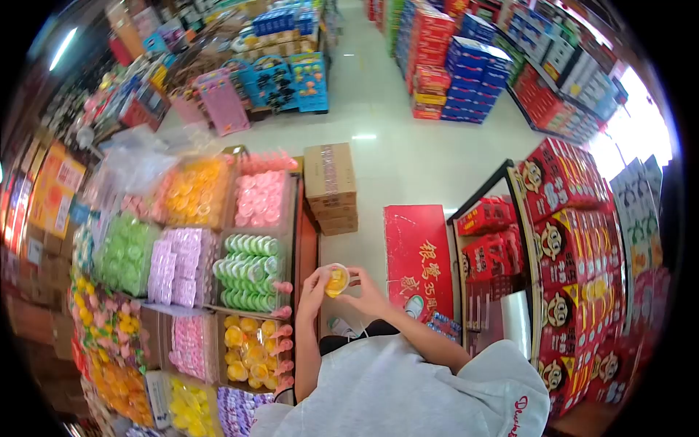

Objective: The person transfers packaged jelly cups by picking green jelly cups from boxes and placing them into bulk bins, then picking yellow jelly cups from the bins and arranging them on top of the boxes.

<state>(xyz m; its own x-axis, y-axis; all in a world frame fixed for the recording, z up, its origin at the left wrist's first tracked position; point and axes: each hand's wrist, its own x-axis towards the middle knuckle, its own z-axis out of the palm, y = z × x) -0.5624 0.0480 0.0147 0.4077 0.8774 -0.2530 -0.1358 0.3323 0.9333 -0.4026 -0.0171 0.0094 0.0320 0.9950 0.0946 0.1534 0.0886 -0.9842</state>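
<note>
A small clear cup with yellow-orange content, like a jelly cup (337, 281), is held in front of my body above the aisle. My left hand (312, 290) grips it from the left side, fingers curled against its rim. From the right, my right hand (362, 293) closes on the same cup with thumb and fingers. Close to my left forearm is a bin of similar yellow-orange cups (251, 353), beside a bin of green-and-white packaged sweets (247, 269). Pink tag-like pieces (284, 331) stick out along the bins' edge.
Sweets bins fill the display on the left, with purple packs (178, 266) and pink cups (261, 197). Stacked cardboard boxes (331, 186) stand at its far corner. A red mat (415, 247) lies ahead. On the right is a shelf of red gift boxes (575, 247).
</note>
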